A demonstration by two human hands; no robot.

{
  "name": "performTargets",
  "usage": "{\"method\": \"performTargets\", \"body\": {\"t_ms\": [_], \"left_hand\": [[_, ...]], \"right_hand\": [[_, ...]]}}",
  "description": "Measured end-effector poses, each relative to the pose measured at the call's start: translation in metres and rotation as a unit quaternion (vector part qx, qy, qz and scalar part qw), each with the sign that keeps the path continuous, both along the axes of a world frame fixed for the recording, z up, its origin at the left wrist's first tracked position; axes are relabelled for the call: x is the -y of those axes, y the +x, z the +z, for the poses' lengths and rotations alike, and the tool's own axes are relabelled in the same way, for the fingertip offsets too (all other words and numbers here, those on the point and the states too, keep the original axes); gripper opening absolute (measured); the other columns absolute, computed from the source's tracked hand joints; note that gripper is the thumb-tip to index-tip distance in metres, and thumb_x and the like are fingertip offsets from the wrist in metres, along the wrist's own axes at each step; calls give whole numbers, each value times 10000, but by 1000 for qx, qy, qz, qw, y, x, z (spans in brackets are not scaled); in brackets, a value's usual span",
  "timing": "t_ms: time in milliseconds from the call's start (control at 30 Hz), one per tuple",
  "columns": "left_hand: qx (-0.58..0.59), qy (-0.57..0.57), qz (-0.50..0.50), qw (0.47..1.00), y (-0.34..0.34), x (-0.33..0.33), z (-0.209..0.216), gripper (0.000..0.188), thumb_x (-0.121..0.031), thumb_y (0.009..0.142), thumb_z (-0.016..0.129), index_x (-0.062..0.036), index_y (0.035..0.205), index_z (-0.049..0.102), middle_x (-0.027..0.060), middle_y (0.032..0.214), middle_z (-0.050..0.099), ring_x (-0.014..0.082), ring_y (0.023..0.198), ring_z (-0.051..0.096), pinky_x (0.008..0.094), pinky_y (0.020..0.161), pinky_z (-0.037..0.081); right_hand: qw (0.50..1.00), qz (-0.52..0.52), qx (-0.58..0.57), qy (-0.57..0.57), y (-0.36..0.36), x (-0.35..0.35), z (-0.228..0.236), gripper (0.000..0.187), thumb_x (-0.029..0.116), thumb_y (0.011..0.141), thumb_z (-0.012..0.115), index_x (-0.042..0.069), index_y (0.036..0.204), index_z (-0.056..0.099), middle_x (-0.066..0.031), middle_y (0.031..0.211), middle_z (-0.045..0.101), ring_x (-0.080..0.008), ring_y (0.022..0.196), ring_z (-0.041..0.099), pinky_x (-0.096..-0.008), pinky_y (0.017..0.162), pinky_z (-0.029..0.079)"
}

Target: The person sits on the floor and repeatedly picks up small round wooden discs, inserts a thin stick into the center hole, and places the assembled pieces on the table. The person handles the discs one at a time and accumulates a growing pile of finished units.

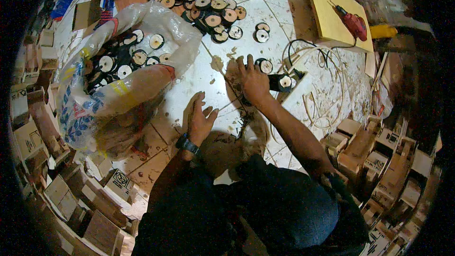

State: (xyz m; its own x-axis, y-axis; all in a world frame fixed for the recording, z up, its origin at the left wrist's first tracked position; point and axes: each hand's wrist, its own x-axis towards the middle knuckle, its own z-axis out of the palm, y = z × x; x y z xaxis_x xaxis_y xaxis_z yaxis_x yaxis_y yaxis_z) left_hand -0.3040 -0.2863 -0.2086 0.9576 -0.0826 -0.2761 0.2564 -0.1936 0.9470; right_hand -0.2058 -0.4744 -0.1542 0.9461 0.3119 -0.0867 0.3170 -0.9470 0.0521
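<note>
My right hand (253,83) lies palm down low over the white tiled floor, fingers stretched out, nothing visible in its grasp. Beside it are round wooden discs with dark rims and a centre hole, among them one disc (265,66) by the fingers and another (285,82) at the end of a dark cylindrical piece. My left hand (201,122), with a dark wristwatch (187,144), hovers apart with its fingers spread and holds nothing. To its left stands an open translucent plastic sack (137,85) with several similar discs inside.
A heap of discs (208,9) lies at the far side, partly on a brown board. At the far right, a red power drill (353,22) rests on a yellow board (327,4), its cable (313,50) looping over the floor. Stacked boxes (386,161) line both sides.
</note>
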Motion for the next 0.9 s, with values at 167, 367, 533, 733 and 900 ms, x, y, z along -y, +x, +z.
{"method": "performTargets", "body": {"t_ms": [167,367,533,733,900], "left_hand": [[41,67,-11,997,7,-1,9,602,-34,788,659,-2,1315,370,185,1278,451,263,1080,526,333,867,512],[-210,-254,57,942,15,-10,9,474,-241,896,569,-34,1296,419,137,1189,539,250,1038,575,349,814,509],[-315,-572,83,753,2,-16,-15,375,-353,942,470,-69,1186,493,96,1016,586,214,870,572,332,713,472],[-360,-521,151,759,-21,-47,-37,207,-275,943,482,-126,1056,569,0,844,556,158,708,537,230,525,340],[-294,-343,141,881,-22,-41,-21,367,-252,929,516,-37,1225,484,108,1022,604,256,875,628,274,595,490]], "right_hand": [[999,-2,-32,-15,14,-1,-6,445,449,846,530,21,934,616,-170,885,604,-295,811,607,-386,632,517],[988,7,-85,126,-7,-14,12,361,255,777,624,66,1076,552,-136,1006,597,-328,854,609,-418,669,511],[896,79,-156,408,-57,-31,16,600,273,708,730,96,1230,494,-133,1133,553,-302,1027,563,-395,832,488],[939,141,-225,217,-110,-24,-29,365,182,819,567,115,1172,505,-135,1048,569,-309,965,584,-394,770,517],[932,173,-240,210,-138,-27,-66,358,129,768,572,118,1121,513,-119,1105,511,-319,949,587,-386,748,524]]}}
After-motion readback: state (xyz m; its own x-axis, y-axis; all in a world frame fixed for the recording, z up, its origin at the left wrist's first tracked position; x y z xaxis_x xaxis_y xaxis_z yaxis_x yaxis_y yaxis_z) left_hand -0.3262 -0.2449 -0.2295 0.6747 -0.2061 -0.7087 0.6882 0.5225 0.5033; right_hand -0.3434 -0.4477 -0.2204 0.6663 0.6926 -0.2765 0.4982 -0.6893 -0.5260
